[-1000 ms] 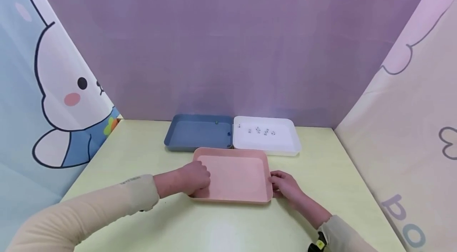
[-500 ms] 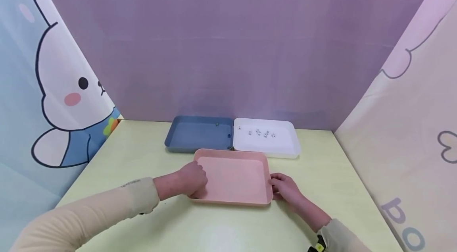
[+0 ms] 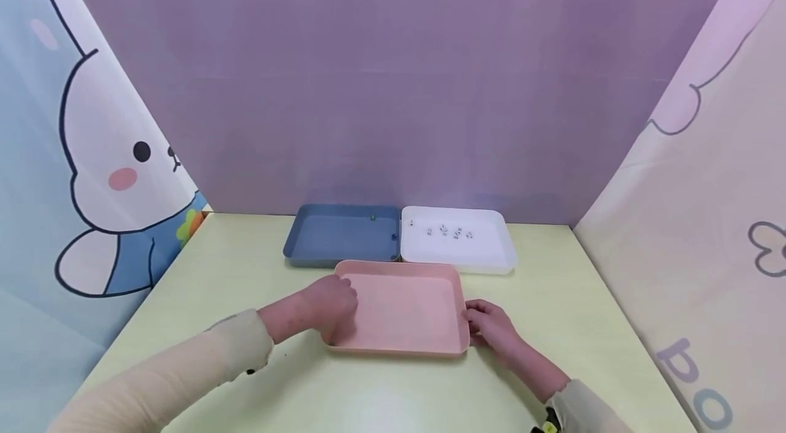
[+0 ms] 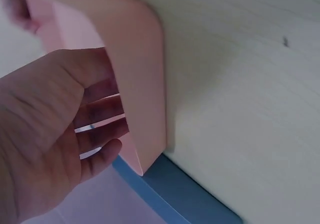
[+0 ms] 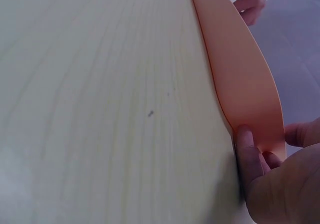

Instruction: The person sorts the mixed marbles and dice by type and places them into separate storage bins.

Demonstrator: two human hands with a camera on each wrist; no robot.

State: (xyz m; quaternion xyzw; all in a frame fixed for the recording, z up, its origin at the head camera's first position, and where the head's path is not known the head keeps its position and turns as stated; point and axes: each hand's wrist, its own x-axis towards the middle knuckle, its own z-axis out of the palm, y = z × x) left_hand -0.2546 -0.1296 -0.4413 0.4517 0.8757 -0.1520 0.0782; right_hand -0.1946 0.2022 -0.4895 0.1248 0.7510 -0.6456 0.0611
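Note:
In the head view a shallow pink tray [image 3: 405, 310] lies on the table. My left hand [image 3: 325, 303] reaches over its left wall, down toward the near left corner. In the left wrist view the fingertips of the left hand [image 4: 55, 119] are hidden behind the tray wall, so whatever they may hold is out of sight. On the right side my right hand [image 3: 491, 324] holds the tray's wall. The right wrist view shows the right hand [image 5: 285, 179] with its thumb over the rim and fingers against the outside, low near the table.
Behind the pink tray stand a blue tray [image 3: 344, 235], with a few tiny green and dark blue pieces, and a white tray [image 3: 485, 245] with several small dark-marked pieces [image 3: 457, 233]. A purple backdrop [image 3: 393, 78] rises behind the pale table [image 3: 233, 269].
Both hands stay at the pink tray. The left hand shifts only slightly within its near left corner. The whole head view drifts a little; the trays look unchanged.

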